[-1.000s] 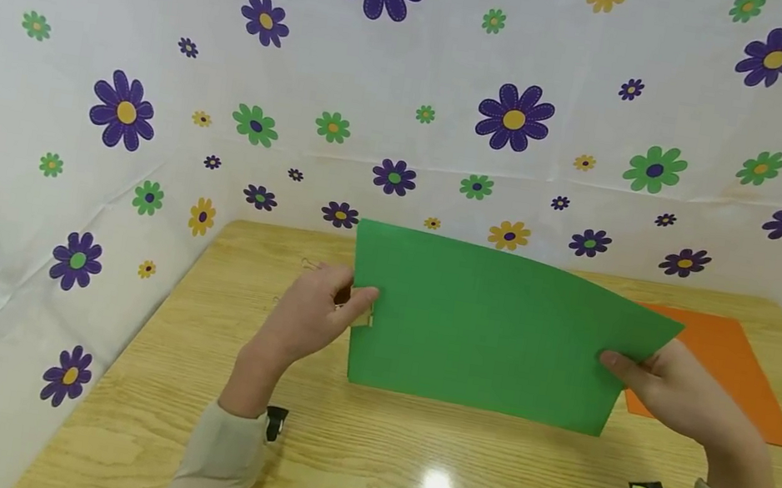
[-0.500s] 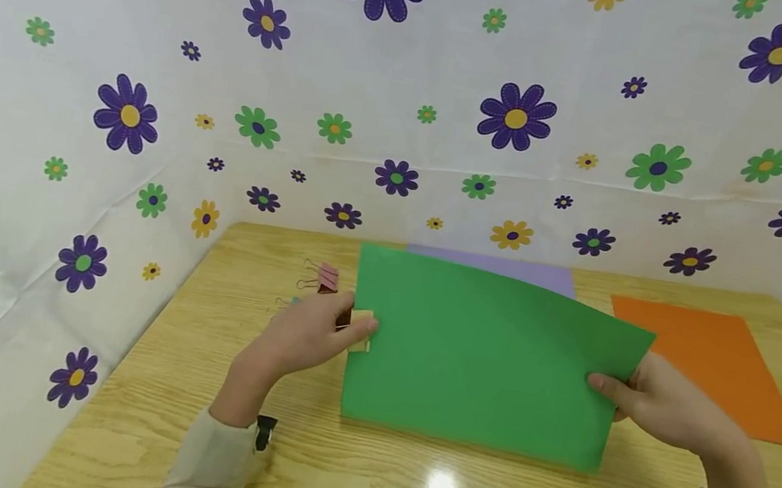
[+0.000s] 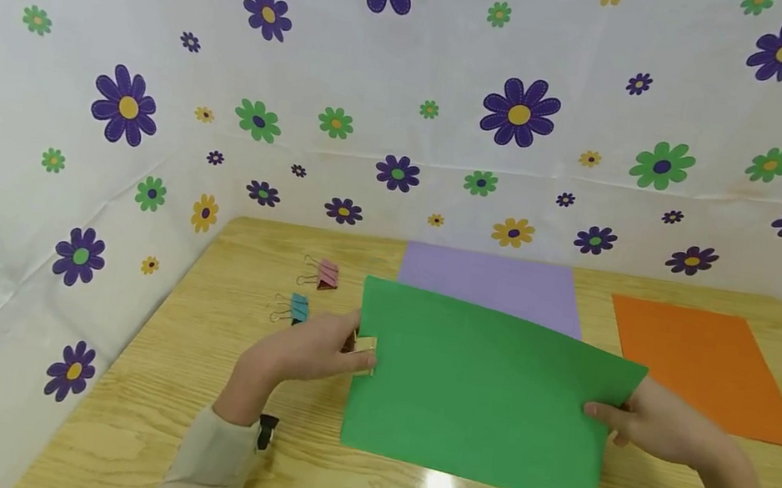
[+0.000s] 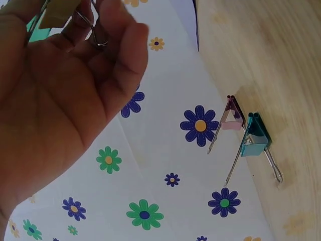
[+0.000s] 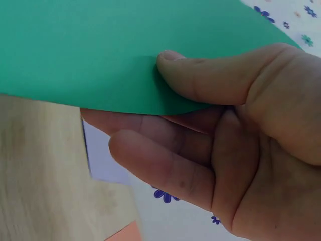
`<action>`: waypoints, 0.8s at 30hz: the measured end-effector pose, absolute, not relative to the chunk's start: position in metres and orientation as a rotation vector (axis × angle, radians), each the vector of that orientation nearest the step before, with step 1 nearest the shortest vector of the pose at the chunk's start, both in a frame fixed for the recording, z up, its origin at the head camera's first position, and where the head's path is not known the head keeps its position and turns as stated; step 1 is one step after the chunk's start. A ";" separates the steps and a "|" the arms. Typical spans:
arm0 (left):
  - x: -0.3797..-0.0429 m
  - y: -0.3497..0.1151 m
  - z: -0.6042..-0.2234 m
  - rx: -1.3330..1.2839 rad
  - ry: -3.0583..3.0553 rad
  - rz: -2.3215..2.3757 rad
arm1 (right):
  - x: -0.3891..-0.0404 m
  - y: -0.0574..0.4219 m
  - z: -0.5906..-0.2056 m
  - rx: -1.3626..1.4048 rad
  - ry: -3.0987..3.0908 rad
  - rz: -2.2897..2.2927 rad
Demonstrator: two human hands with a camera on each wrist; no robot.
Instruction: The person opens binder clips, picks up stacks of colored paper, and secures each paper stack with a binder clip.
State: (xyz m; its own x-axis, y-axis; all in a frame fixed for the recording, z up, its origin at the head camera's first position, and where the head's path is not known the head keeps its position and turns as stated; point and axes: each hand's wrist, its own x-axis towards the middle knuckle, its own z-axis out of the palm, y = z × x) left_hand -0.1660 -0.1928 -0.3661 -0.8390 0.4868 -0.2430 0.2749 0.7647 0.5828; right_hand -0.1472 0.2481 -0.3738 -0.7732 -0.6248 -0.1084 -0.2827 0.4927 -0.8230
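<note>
A green sheet of paper [image 3: 482, 393] is held up above the table, tilted toward me. At its left edge sits a yellow binder clip [image 3: 365, 351], and my left hand [image 3: 303, 345] pinches it. In the left wrist view the clip's yellow body [image 4: 57, 12] and wire handles show among the fingers; whether its mouth is fully closed on the paper cannot be told. My right hand [image 3: 667, 424] grips the sheet's right edge, thumb in front and fingers behind, as the right wrist view shows around the green paper [image 5: 100, 55].
On the table left of the sheet stand a pink binder clip [image 3: 328, 274] and a blue binder clip [image 3: 300, 308]. A purple sheet [image 3: 488, 280] lies at the back, partly covered from view. An orange sheet [image 3: 710, 368] lies at the right. Flowered cloth [image 3: 383, 91] hangs behind.
Both hands have lowered the green sheet toward me. The purple sheet and the pink and blue clips, hidden or partly hidden earlier, now show. The yellow clip stays at the left edge.
</note>
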 end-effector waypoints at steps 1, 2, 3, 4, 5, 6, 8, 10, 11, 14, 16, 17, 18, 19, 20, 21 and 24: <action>-0.166 -0.193 -0.367 0.583 2.558 0.757 | -0.147 0.248 -0.375 -0.759 2.345 -1.192; -0.165 -0.192 -0.368 0.583 2.547 0.745 | -0.147 0.249 -0.377 -0.765 2.349 -1.190; -0.165 -0.192 -0.369 0.584 2.537 0.736 | -0.147 0.248 -0.378 -0.773 2.355 -1.186; -0.165 -0.192 -0.369 0.581 2.529 0.731 | -0.148 0.248 -0.379 -0.777 2.360 -1.183; -0.165 -0.192 -0.370 0.579 2.528 0.723 | -0.148 0.248 -0.380 -0.781 2.367 -1.171; -0.164 -0.191 -0.371 0.577 2.530 0.713 | -0.148 0.248 -0.381 -0.779 2.370 -1.164; -0.164 -0.190 -0.372 0.574 2.535 0.696 | -0.148 0.248 -0.383 -0.770 2.373 -1.141; -0.163 -0.189 -0.373 0.571 2.535 0.679 | -0.148 0.248 -0.385 -0.761 2.362 -1.130; -0.163 -0.188 -0.373 0.569 2.531 0.667 | -0.148 0.248 -0.385 -0.764 2.355 -1.128; -0.162 -0.186 -0.374 0.558 2.495 0.642 | -0.148 0.248 -0.388 -0.790 2.334 -1.125; -0.162 -0.185 -0.375 0.552 2.475 0.629 | -0.148 0.248 -0.390 -0.808 2.323 -1.115; -0.162 -0.184 -0.376 0.550 2.467 0.621 | -0.148 0.248 -0.390 -0.810 2.318 -1.107; -0.162 -0.183 -0.376 0.550 2.459 0.619 | -0.149 0.248 -0.391 -0.801 2.322 -1.085; -0.162 -0.183 -0.377 0.547 2.454 0.620 | -0.149 0.248 -0.391 -0.785 2.327 -1.062; -0.162 -0.182 -0.377 0.547 2.454 0.620 | -0.149 0.248 -0.392 -0.770 2.338 -1.035; -0.162 -0.182 -0.378 0.546 2.453 0.617 | -0.150 0.247 -0.392 -0.752 2.343 -1.010; -0.162 -0.181 -0.380 0.538 2.454 0.612 | -0.151 0.247 -0.393 -0.700 2.360 -0.941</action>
